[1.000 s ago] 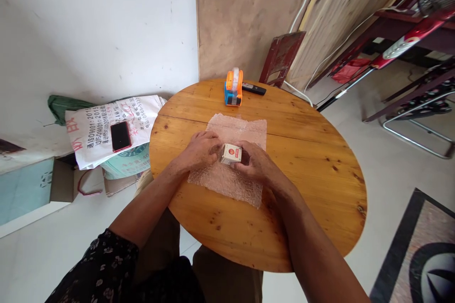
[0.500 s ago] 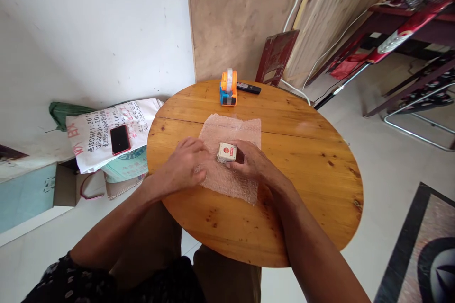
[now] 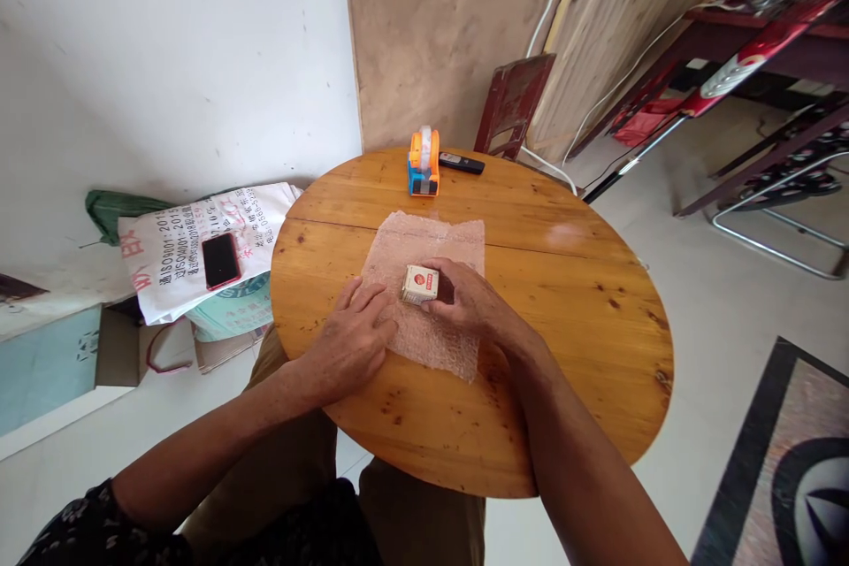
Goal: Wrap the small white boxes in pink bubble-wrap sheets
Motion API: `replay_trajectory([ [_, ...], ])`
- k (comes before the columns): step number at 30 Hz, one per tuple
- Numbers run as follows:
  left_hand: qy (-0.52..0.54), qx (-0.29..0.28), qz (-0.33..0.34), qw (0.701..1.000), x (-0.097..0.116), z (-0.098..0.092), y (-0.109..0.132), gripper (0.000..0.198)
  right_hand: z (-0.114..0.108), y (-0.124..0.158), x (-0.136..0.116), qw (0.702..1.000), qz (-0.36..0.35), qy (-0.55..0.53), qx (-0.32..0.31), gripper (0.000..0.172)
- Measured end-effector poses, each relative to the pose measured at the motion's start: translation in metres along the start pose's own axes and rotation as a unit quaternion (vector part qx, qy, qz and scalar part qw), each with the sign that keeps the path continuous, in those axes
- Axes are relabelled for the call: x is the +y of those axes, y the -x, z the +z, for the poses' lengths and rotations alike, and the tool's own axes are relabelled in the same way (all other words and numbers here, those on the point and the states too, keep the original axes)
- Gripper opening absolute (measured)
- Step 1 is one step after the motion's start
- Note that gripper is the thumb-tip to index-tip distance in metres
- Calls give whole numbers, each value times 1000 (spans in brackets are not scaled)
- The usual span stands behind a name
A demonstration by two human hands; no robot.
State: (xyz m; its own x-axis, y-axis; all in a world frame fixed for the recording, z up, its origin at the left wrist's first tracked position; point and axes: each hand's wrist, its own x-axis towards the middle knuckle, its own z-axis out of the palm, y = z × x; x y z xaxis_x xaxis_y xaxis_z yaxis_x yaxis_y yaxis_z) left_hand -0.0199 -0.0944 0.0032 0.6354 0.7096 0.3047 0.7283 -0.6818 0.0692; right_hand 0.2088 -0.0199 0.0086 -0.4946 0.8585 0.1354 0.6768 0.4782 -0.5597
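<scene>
A sheet of bubble wrap (image 3: 428, 240) lies flat on a round wooden table (image 3: 563, 309). A small white box with a red mark (image 3: 419, 284) stands on the sheet near its middle. My right hand (image 3: 468, 305) is closed around the box's right side and holds it. My left hand (image 3: 351, 340) lies on the sheet's near left corner, fingers stretched out and flat, holding nothing.
An orange and blue tape dispenser (image 3: 424, 162) and a dark remote (image 3: 462, 164) sit at the table's far edge. A red chair (image 3: 510, 106) stands behind it. Printed sacks (image 3: 179, 252) with a red phone (image 3: 221, 260) lie on the floor at the left. A rug (image 3: 783, 469) is at right.
My left hand has slid from beside the box back toward me, to the sheet's near left corner. My right hand has stayed on the box.
</scene>
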Motion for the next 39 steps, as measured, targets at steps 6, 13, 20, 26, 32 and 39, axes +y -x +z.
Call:
replay_trajectory([
  [6, 24, 73, 1, 997, -1, 9, -3, 12, -1, 0, -1, 1000, -11, -17, 1, 50],
  [13, 90, 148, -3, 985, -1, 3, -15, 9, -4, 1, -1, 999, -20, -32, -6, 50],
  [20, 133, 170, -35, 976, -17, 3, -37, 4, -4, 1, 0, 999, 6, -42, -3, 39],
  [26, 159, 150, -20, 976, -18, 6, -40, 5, -4, 2, -1, 998, 23, -60, 15, 39],
  [32, 213, 153, -53, 963, -19, 7, -43, 6, -2, 3, 3, 998, 35, -46, 14, 42],
  [39, 302, 76, -168, 935, -26, 5, -67, 3, -25, 9, 9, 960, 69, -272, 15, 49],
])
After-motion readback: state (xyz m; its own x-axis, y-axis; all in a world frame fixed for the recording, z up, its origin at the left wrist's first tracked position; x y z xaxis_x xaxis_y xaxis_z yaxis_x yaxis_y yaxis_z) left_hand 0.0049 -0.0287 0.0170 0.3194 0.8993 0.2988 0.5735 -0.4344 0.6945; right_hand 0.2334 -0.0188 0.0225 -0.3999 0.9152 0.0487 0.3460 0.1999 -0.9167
